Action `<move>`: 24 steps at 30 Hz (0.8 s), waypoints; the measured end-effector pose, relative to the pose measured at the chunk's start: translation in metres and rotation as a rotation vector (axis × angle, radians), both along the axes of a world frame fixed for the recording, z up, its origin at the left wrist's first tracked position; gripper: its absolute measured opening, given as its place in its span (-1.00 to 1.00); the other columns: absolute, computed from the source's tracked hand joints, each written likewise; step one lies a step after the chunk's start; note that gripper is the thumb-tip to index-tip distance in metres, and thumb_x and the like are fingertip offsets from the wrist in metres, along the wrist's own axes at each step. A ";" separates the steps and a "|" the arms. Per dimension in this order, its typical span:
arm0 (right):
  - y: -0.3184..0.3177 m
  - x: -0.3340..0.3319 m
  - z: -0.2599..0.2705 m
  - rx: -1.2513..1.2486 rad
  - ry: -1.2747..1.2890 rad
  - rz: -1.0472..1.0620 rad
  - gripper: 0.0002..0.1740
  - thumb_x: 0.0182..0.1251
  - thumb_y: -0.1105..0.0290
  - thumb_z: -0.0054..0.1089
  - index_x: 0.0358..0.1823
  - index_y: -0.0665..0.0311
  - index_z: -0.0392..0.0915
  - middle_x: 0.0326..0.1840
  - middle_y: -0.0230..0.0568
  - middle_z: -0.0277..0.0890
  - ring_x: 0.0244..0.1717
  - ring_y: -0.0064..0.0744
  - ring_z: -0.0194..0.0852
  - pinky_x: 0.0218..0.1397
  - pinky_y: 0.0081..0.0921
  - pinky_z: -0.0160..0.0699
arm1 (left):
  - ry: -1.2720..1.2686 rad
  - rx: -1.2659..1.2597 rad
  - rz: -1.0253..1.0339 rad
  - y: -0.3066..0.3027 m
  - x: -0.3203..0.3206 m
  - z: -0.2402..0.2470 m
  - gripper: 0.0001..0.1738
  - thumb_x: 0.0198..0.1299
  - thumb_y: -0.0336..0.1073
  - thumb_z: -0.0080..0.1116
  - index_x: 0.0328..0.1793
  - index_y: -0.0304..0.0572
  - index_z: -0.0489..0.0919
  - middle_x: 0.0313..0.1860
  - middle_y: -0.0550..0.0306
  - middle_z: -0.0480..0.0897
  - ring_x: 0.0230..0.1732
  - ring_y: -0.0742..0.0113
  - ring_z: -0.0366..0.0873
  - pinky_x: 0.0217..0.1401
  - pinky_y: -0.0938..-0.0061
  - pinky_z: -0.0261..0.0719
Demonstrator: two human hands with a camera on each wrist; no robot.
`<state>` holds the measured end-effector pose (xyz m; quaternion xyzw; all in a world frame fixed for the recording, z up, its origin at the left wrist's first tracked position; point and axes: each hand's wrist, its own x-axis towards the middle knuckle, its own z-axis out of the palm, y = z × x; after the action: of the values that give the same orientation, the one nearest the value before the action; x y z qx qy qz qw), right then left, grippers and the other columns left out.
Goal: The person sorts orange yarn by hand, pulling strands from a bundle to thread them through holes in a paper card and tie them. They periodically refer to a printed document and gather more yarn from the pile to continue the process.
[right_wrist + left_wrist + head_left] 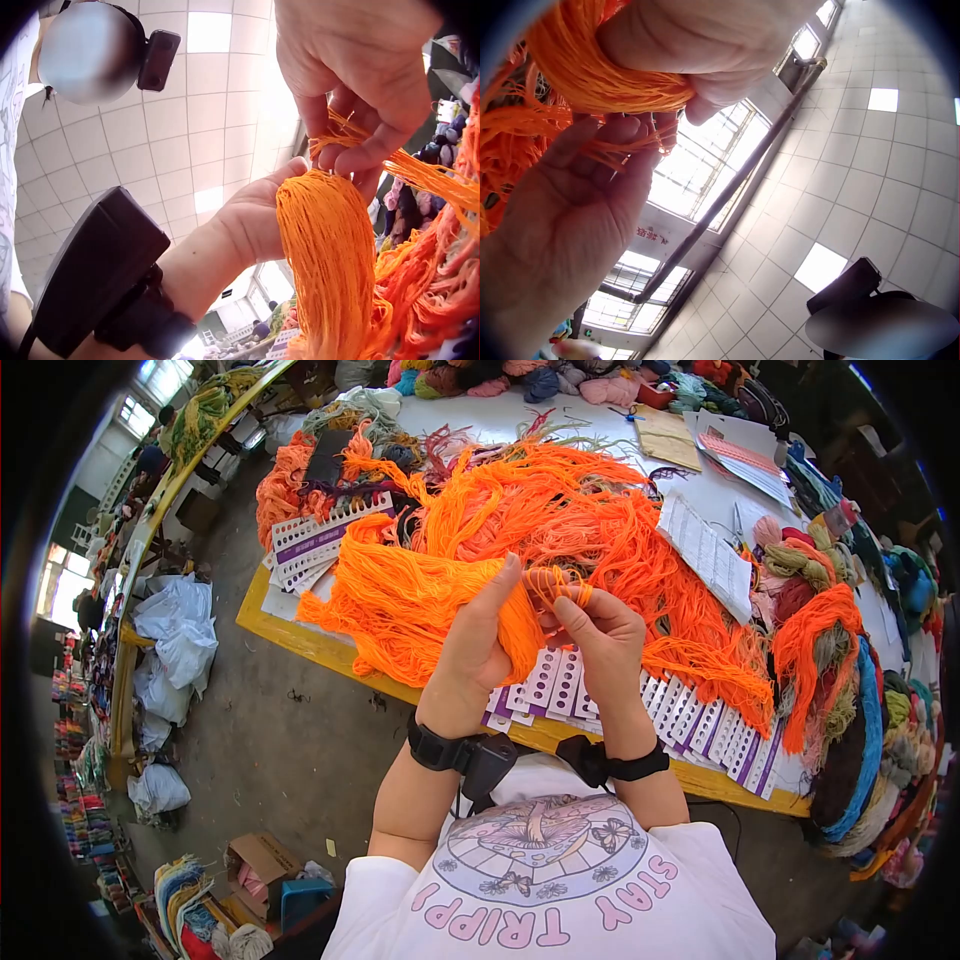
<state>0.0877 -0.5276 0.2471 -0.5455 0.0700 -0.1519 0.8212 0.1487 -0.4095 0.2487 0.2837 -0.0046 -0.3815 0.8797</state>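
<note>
A thick orange yarn skein [420,595] drapes over my left hand [478,630], which grips it with the thumb pointing up. In the right wrist view the skein [326,247] hangs down in a smooth bundle from the left hand [251,217]. Just right of it, my right hand [605,645] pinches a few thin orange strands between thumb and fingers. The left wrist view shows the right hand [577,187] below the skein [607,75], strands crossing its fingers. Some left fingers are hidden behind the yarn.
Loose orange yarn [560,500] is heaped on the yellow-edged table [345,652]. Punched shade cards [700,725] line the near edge, with more cards [320,540] at the left. A printed sheet [705,555] lies on the heap's right side, beside mixed yarn hanks [825,650].
</note>
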 end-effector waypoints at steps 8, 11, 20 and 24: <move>0.000 -0.001 0.003 -0.030 0.025 0.011 -0.76 0.13 0.46 0.18 -0.17 0.42 0.51 -0.42 -0.29 0.54 -0.42 -0.64 0.51 -0.43 -0.73 0.51 | -0.009 -0.015 0.017 -0.001 -0.001 0.000 -0.49 0.25 0.02 -0.14 -0.03 -0.36 0.44 -0.13 0.00 0.53 -0.14 0.29 0.51 -0.09 0.39 0.50; -0.001 0.000 0.003 -0.053 0.028 0.023 -0.74 0.13 0.47 0.19 -0.15 0.42 0.50 -0.41 -0.30 0.54 -0.42 -0.65 0.50 -0.43 -0.73 0.50 | -0.017 -0.003 0.023 -0.001 -0.001 0.001 -0.51 0.25 0.01 -0.13 -0.03 -0.34 0.44 -0.13 0.01 0.53 -0.14 0.29 0.51 -0.09 0.40 0.50; -0.001 0.000 0.000 -0.050 0.017 0.013 -0.80 0.14 0.48 0.17 -0.20 0.38 0.53 -0.41 -0.33 0.54 -0.42 -0.67 0.50 -0.43 -0.75 0.49 | -0.029 0.020 0.020 0.000 -0.003 0.001 -0.67 0.23 -0.21 -0.04 -0.02 -0.32 0.46 -0.14 0.07 0.54 -0.13 0.35 0.51 -0.07 0.45 0.49; 0.000 0.000 0.001 -0.050 0.003 -0.002 -0.83 0.15 0.48 0.16 -0.23 0.36 0.53 -0.41 -0.32 0.54 -0.42 -0.65 0.50 -0.44 -0.73 0.51 | -0.054 0.020 0.015 -0.001 -0.002 0.001 -0.68 0.22 -0.24 -0.04 -0.01 -0.33 0.45 -0.14 0.08 0.54 -0.12 0.35 0.50 -0.06 0.47 0.48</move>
<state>0.0881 -0.5279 0.2485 -0.5662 0.0681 -0.1536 0.8069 0.1465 -0.4107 0.2495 0.3028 -0.0222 -0.3673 0.8792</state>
